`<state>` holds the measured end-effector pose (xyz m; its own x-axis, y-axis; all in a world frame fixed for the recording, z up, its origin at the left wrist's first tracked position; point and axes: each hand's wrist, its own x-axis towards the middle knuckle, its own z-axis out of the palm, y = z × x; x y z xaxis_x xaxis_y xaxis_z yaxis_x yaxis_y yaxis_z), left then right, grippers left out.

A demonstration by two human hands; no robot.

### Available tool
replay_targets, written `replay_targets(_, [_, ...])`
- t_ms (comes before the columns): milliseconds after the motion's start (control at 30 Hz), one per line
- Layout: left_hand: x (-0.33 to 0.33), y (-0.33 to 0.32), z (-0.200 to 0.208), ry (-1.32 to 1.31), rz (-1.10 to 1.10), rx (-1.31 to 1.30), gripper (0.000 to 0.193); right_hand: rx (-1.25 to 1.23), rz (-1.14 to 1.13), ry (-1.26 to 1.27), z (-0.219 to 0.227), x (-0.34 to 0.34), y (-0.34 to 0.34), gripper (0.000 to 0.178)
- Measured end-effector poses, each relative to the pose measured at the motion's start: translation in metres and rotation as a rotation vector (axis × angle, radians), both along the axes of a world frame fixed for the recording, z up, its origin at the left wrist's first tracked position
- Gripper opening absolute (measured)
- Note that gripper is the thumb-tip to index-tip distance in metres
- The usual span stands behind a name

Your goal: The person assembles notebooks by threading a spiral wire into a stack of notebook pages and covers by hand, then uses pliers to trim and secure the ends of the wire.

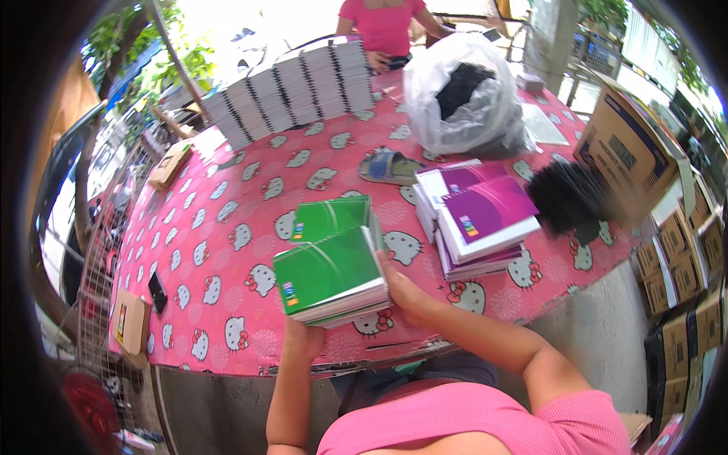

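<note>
A stack of green-covered notebooks [334, 265] is between my hands near the table's front edge. My left hand [305, 338] grips its near left corner from below, with the fingers hidden under the stack. Along the stack's right side my right hand [403, 290] is pressed, its fingers partly out of sight. Just behind lies another green notebook pile [332, 216], partly covered by the front stack. Purple-covered notebooks [489, 205] stand in uneven piles to the right of my right hand.
Tall rows of wire-bound notebooks [296, 91] line the table's far side. A white plastic bag [432, 114] with black contents, a blue-grey roundish object [388, 167], black binding wires [565, 197] and a cardboard box [626, 144] are beyond. Another person [383, 26] is opposite.
</note>
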<state>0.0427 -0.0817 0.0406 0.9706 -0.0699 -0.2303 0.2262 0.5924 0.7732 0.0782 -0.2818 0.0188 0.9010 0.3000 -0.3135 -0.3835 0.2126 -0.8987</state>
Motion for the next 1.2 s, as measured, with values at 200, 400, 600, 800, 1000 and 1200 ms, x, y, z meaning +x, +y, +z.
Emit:
replay_targets(200, [0.004, 0.049, 0.027, -0.181, 0.077, 0.327, 0.037, -0.304, -0.334, -1.077, 0.085, -0.063, -0.084, 0.026])
replay_targets(400, [0.009, 0.025, 0.139, -0.454, 0.122, 0.910, 0.040, -0.650, -0.904, -1.306, 0.143, -0.047, -0.223, 0.004])
replay_targets(600, [0.045, -0.018, 0.171, -0.673, -0.336, 1.346, 0.037, -1.063, -0.858, -0.919, 0.092, 0.026, -0.321, 0.007])
replay_targets(800, [0.041, -0.042, 0.174, -0.760, -0.164, 1.281, 0.023, -0.824, -0.765, -0.881, 0.161, -0.001, -0.229, 0.017])
replay_targets(1000, [0.020, -0.074, 0.185, -0.500, -0.305, 0.618, 0.018, -0.233, -0.257, -0.934, 0.181, -0.026, -0.082, 0.009])
replay_targets(1200, [0.018, -0.061, 0.178, -0.392, -0.301, 0.392, 0.019, 0.008, -0.131, -0.788, 0.173, -0.011, -0.051, 0.012])
